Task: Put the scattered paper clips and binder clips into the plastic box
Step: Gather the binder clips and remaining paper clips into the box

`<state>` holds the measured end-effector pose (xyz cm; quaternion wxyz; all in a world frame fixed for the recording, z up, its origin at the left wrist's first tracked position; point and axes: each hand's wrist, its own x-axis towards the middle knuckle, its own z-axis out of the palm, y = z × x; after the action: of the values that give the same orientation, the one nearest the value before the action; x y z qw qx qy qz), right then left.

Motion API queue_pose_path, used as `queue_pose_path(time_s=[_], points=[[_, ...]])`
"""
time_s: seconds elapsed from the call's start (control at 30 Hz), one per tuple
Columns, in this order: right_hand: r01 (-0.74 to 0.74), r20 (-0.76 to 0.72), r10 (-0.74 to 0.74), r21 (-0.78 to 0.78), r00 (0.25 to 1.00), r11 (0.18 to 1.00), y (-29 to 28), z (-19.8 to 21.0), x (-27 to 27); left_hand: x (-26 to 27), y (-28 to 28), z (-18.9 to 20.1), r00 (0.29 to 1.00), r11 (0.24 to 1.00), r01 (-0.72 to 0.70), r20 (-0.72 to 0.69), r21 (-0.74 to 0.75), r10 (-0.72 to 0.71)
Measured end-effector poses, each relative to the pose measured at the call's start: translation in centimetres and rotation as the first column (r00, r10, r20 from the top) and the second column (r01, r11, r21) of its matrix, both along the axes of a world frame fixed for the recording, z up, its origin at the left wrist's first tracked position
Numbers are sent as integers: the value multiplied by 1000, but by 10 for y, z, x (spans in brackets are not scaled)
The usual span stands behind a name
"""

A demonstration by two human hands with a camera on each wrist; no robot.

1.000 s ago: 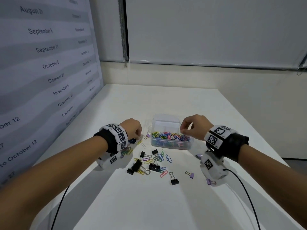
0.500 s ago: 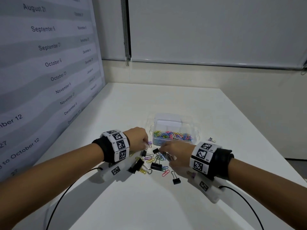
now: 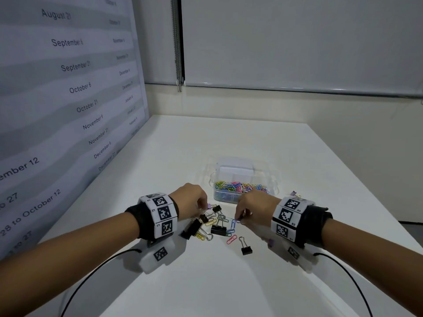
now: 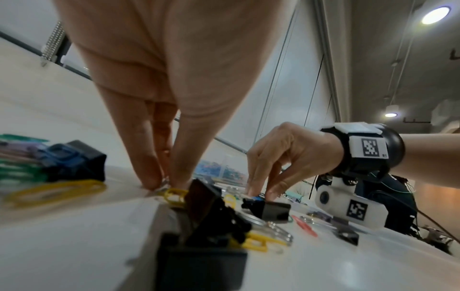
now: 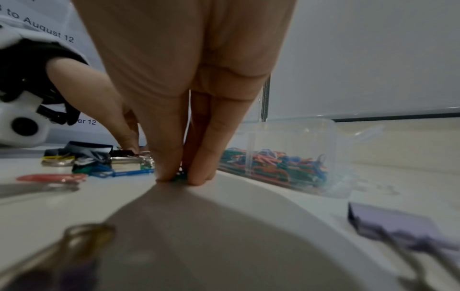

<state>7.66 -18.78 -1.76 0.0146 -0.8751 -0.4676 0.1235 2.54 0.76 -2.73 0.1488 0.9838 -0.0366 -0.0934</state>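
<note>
Both grips are down on the scatter. The right hand (image 3: 254, 208) has thumb and fingers pressed together at the worktop (image 3: 229, 282), pinching a small dark-green paper clip (image 5: 180, 175) that barely shows between the fingertips (image 5: 169, 173) in the right wrist view. The left hand (image 3: 192, 200) likewise has its fingertips (image 4: 151, 177) drawn together on something small and wire-like at the left of the pile; what exactly it pinches is too hidden to tell, though a purple binder clip (image 3: 208, 205) lies just beside those fingers.

The plastic box (image 3: 242, 179) stands open just beyond the hands, a little right of centre, its near compartment already holding a thick layer of coloured paper clips (image 3: 240, 186). So a good part of the job looks done.

What is left lies near the hands: a loose heap between them with several black binder clips (image 3: 218, 229), a long black one (image 3: 191, 228) at the left, yellow paper clips (image 3: 202, 236), a blue paper clip (image 3: 232, 225) and a pink paper clip (image 3: 231, 239). A lone black binder clip (image 3: 246, 247) sits nearer, apart from the heap. Two more purple binder clips remain, one under the right wrist (image 3: 270, 243) and one to the right of the box (image 3: 293, 193). My judgement: past halfway on paper clips, while the binder clips mostly remain out.
</note>
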Motion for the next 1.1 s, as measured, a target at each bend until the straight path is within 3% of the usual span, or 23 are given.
queue_pose_path(time_s=[0.2,0.53,0.8,0.93,1.1], points=[[71,-91,-70,16,993,997,-3,1,1,1,-1,4,999,1000,11,-34,-22,-12],[83,-134,-89,-50,987,995,-5,-4,2,7,-5,5,975,989,109,-204,104,-86],[121,-136,-124,-31,983,992,-8,-7,-3,5,-7,9,975,979,145,-191,145,-116],[218,-186,-188,155,964,964,-10,7,5,6,-6,10,977,984,126,-185,124,-102],[394,-142,-370,412,918,822,-14,29,38,22,-4,21,988,997,80,-133,-21,-82]])
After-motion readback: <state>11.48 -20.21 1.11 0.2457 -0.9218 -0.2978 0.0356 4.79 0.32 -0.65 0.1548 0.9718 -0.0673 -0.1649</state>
